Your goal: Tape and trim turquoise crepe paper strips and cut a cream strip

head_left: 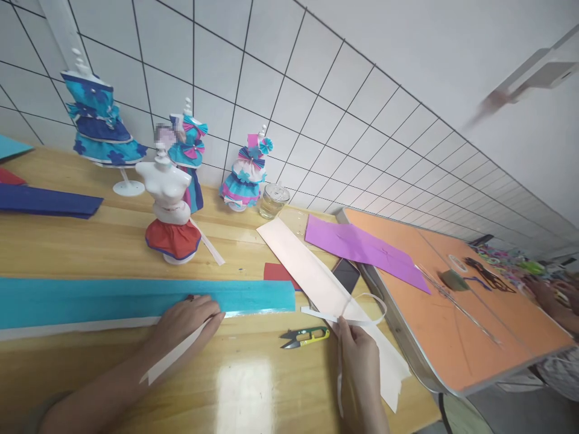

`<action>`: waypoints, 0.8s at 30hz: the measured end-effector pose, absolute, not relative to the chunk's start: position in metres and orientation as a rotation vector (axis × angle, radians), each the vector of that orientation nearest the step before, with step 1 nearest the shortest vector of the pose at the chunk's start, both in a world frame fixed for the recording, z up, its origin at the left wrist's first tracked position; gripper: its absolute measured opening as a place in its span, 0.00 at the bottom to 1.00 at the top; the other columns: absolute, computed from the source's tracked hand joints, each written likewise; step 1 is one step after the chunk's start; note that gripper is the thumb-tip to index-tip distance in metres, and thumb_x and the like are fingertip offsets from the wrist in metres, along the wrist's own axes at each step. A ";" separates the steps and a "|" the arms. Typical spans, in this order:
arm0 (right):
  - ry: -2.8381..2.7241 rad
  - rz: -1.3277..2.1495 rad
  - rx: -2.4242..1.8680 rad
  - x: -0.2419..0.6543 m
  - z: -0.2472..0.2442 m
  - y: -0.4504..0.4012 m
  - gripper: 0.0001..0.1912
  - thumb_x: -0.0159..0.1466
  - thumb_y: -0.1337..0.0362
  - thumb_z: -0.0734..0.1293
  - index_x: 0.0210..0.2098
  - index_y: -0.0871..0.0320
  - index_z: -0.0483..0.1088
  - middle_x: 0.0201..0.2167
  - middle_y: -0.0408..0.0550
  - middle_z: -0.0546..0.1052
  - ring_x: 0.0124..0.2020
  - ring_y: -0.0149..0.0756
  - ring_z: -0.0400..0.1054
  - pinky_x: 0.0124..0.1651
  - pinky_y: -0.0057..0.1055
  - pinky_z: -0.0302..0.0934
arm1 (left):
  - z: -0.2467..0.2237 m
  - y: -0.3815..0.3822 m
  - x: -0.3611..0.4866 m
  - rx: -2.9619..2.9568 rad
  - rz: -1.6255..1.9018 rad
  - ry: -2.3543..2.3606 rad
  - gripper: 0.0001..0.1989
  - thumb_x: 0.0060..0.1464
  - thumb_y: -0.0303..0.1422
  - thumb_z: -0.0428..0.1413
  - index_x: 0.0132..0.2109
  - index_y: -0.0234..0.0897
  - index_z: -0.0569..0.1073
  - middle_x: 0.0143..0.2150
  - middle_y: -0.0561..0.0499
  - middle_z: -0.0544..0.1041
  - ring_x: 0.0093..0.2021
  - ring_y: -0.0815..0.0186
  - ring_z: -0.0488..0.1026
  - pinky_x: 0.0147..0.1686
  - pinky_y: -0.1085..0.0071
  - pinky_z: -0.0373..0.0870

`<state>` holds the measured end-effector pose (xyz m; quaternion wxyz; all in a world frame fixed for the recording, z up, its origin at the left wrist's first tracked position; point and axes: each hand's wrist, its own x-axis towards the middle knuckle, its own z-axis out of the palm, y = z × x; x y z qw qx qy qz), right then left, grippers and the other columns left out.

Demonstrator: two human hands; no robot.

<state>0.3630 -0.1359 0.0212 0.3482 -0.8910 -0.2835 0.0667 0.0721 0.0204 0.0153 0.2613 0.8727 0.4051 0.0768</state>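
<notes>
A long teal strip (253, 296) of paper or thin cloth lies across the table, with a white band along part of its lower edge and a shiny line near its right end. My left hand (192, 319) rests on that lower edge, fingers closed on a narrow white strip (178, 354) whose loose end trails back over my wrist. To the right, my right hand (362, 355) pinches a thin white ribbon-like strip (377, 310) that curls into a loop. Between the hands lies a pair of thread snips (312, 336) with green and yellow handles.
A cream strip (312, 265), a purple sheet (362, 247) and a phone (346, 276) lie at right. Behind stand a white mannequin (165, 181) in a red skirt, several dressed mannequins and a glass (274, 200). An orange table (479, 313) adjoins; another person's hand shows beyond.
</notes>
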 end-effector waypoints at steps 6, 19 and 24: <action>-0.823 0.811 -2.222 0.327 0.043 -0.137 0.24 0.56 0.46 0.62 0.13 0.55 0.55 0.12 0.36 0.53 0.16 0.27 0.47 0.21 0.27 0.43 | 0.020 0.020 0.072 2.356 0.208 1.106 0.15 0.59 0.34 0.40 0.29 0.40 0.67 0.30 0.54 0.70 0.35 0.64 0.68 0.36 0.69 0.58; -1.688 0.588 -2.060 0.205 0.023 -0.061 0.26 0.57 0.70 0.62 0.55 0.57 0.61 0.45 0.52 0.70 0.41 0.43 0.69 0.41 0.37 0.62 | 0.036 0.025 0.060 2.198 0.153 0.924 0.09 0.46 0.37 0.55 0.35 0.41 0.65 0.29 0.58 0.70 0.32 0.66 0.67 0.34 0.71 0.59; -1.679 0.591 -2.065 0.196 0.019 -0.055 0.29 0.54 0.70 0.64 0.56 0.56 0.60 0.43 0.50 0.70 0.37 0.42 0.69 0.36 0.35 0.63 | 0.033 0.030 0.052 2.068 0.153 0.821 0.17 0.42 0.39 0.58 0.39 0.43 0.63 0.32 0.59 0.71 0.34 0.65 0.68 0.34 0.72 0.60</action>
